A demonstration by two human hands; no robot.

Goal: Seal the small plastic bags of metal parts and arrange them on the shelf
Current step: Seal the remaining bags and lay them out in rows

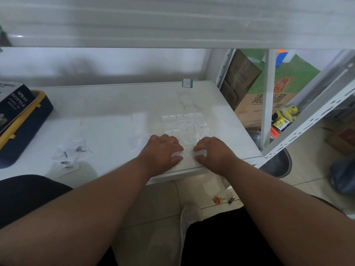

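Fingers [177, 153] over blurred bag [189, 155]

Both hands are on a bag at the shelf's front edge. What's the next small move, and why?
Probably finish pressing the seal, then slide this bag up against the arranged bags. The left hand and right hand both pinch it, just below that grid, while unsealed bags wait to the left.

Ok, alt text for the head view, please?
Both hands, left and right, pinch a small plastic bag at the white shelf's front edge. Arranged bags lie just beyond; loose bags of metal parts wait left.
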